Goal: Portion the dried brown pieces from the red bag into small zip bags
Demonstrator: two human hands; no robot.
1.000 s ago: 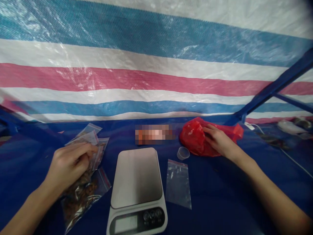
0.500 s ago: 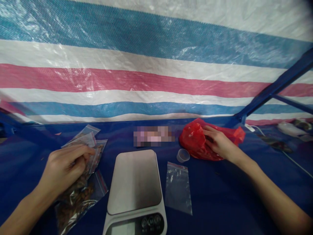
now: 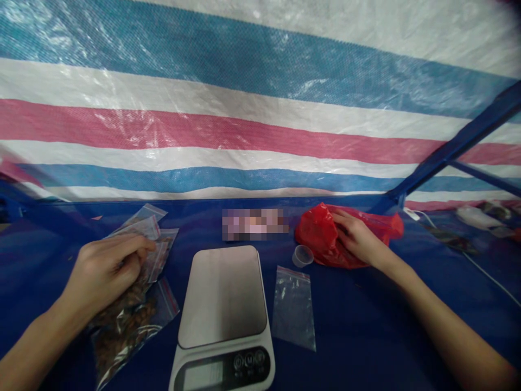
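My left hand [image 3: 109,269] is closed over a pile of clear zip-lock bags [image 3: 138,320] filled with brown pieces. Its thumb and index finger are pressed together at the edge of one bag, though the exact grip is partly hidden. On the other side, my right hand [image 3: 356,239] has its fingers bent into the folds of a red plastic bag [image 3: 317,233], gripping it; the fingertips are partly covered. A small clear plastic cup [image 3: 303,256] stands just left of the red bag. Below the cup lies a flat zip-lock bag [image 3: 293,309] with nothing in it.
Between my hands sits a digital kitchen scale [image 3: 223,298], its plate bare. Behind it is a blurred-out pinkish item [image 3: 255,224]. Everything rests on a blue surface [image 3: 345,326], with a striped tarp [image 3: 244,130] behind and a blue metal bar [image 3: 448,149] at right.
The view has shifted slightly, so the scale, cup and bags sit a little higher. The red bag's folds have changed shape a bit around my right hand. My left hand stays on the pile.
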